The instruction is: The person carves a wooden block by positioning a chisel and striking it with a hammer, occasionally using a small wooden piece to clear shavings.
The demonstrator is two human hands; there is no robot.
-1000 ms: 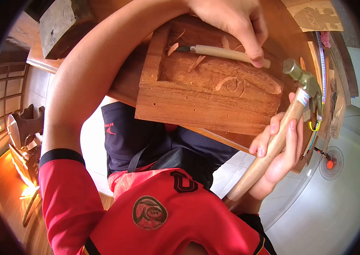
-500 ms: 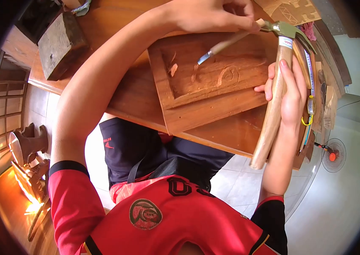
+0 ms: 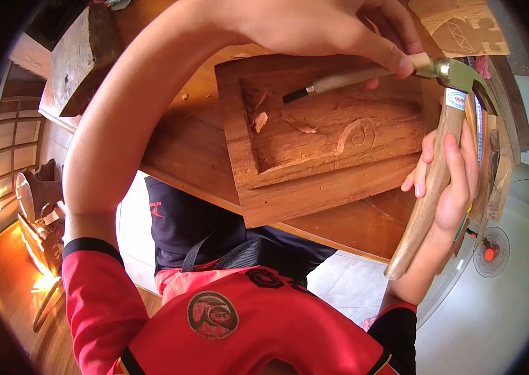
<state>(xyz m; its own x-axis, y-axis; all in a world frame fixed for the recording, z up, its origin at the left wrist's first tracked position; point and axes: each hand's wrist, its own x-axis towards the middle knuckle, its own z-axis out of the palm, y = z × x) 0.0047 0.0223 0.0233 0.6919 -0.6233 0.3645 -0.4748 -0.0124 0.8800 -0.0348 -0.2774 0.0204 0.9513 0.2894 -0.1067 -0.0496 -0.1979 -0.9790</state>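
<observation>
A wooden-handled chisel (image 3: 352,79) lies in the grip of my left hand (image 3: 345,31), its dark blade pointing left over the carved wooden panel (image 3: 320,201). That panel has a raised border and a spiral cut into its recessed face. My right hand (image 3: 455,187) is wrapped round the wooden handle of a claw hammer (image 3: 433,184). The hammer's metal head sits against the butt end of the chisel handle, or very close to it. Curled wood shavings (image 3: 260,121) rest in the recess near the blade.
The panel lies on a brown wooden table (image 3: 199,150). A dark wooden block (image 3: 85,59) stands at the table's left. At the upper right is a light board with cut patterns (image 3: 464,31). A fan (image 3: 490,252) stands on the right, and carved wooden furniture (image 3: 38,194) on the left.
The view has shifted, with panel, hammer and hands now further right and lower. The chisel blade has turned from bright to dark. Both hands keep their holds.
</observation>
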